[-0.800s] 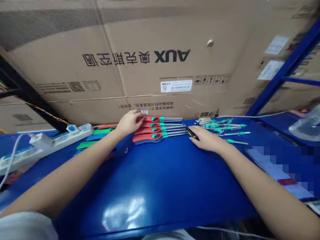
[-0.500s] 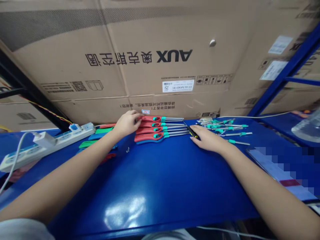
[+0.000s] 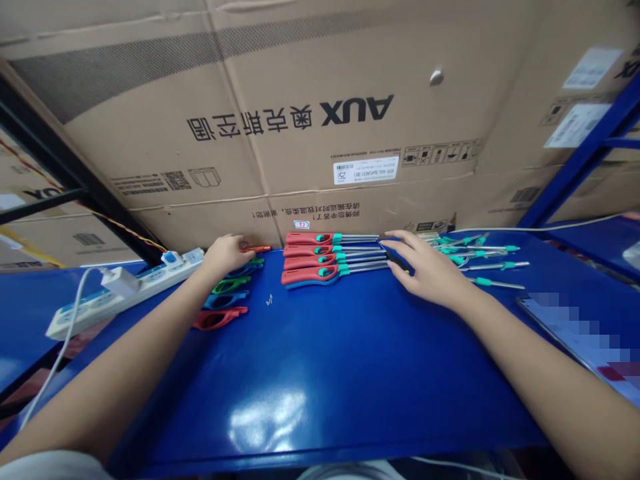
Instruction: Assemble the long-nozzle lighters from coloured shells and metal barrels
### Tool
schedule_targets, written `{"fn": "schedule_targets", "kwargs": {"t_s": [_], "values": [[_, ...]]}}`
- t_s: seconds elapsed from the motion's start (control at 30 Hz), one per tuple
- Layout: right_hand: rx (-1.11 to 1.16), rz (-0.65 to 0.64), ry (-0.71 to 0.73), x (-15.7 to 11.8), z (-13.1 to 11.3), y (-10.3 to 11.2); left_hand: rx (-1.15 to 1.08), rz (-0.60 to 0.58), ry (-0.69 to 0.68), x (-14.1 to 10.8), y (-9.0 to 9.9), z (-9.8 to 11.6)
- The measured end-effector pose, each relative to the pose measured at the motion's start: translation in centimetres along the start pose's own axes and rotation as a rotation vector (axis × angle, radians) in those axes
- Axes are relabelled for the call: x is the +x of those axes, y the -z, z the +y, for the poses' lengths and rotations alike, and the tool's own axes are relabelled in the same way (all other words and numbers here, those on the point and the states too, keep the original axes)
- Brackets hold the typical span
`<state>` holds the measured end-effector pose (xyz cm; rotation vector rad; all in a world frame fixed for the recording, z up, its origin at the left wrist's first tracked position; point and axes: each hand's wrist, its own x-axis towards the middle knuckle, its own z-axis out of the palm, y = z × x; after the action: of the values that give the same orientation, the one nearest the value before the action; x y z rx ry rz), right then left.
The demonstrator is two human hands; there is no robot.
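Four-sided rows aside, several red-handled gas lighters (image 3: 310,275) with teal collars and metal tubes lie side by side at the back of the blue table. To their left, my left hand (image 3: 227,259) has its fingers closed on the end of a red lighter handle shell (image 3: 257,249). More shells lie by that wrist, including a green shell (image 3: 231,285), a blue one and a red shell (image 3: 220,319). My right hand (image 3: 420,270) rests by the lighter tubes, its fingers loosely round a black and yellow screwdriver (image 3: 397,261), partly hidden by the hand.
Several loose metal tubes with teal collars (image 3: 483,282) lie beyond my right wrist. A white power strip (image 3: 145,291) with plugs sits at the left. Behind stands a large cardboard box (image 3: 300,160). A flat screen device (image 3: 575,340) lies at the right.
My left hand has moved left from the lighters to the red shell, whose end now shows past the fingers. My right hand's fingers have loosened and spread around the screwdriver. The view has shifted slightly.
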<state>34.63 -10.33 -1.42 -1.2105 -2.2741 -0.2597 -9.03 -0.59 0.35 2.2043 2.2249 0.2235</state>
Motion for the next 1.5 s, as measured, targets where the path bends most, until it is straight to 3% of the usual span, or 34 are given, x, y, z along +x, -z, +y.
{"fn": "schedule_targets", "kwargs": {"t_s": [0.23, 0.33, 0.43, 0.57, 0.7, 0.77, 0.83, 0.97, 1.2, 1.33, 1.5], "values": [[0.019, 0.006, 0.018, -0.3, 1.1, -0.5, 0.167, -0.1, -0.046, 1.2, 1.0, -0.1], [0.028, 0.019, 0.008, -0.3, 1.6, -0.6, 0.23, -0.074, -0.069, 0.9, 2.5, 0.1], [0.034, 0.026, 0.032, -0.2, 1.2, -0.4, 0.293, 0.031, -0.086, -0.3, 3.9, 0.9], [0.048, 0.036, 0.125, -0.1, -0.9, -0.1, 0.338, 0.209, -0.203, -4.3, 4.7, 4.1], [0.127, 0.034, 0.211, -0.2, -3.7, 0.3, 0.319, 0.255, -0.404, -10.0, 4.0, 8.9], [0.188, -0.006, 0.24, -0.3, -4.9, 0.5, 0.289, 0.297, -0.569, -12.7, 3.3, 11.0], [0.24, -0.07, 0.256, -0.4, -5.8, 0.4, 0.221, 0.298, -0.681, -14.7, 2.4, 12.4], [0.321, -0.182, 0.291, -0.6, -6.6, -0.2, 0.057, 0.163, -0.792, -16.9, 0.3, 14.0], [0.539, -0.467, 0.268, -1.0, -6.4, -1.0, -0.331, -0.111, -0.844, -17.1, -2.5, 14.2], [0.495, -0.512, 0.242, -1.0, -6.0, -0.7, -0.432, -0.109, -0.853, -16.2, -2.3, 12.9], [0.48, -0.551, 0.171, -0.7, -5.5, 0.4, -0.503, -0.111, -0.709, -14.9, -2.8, 10.8]]}}
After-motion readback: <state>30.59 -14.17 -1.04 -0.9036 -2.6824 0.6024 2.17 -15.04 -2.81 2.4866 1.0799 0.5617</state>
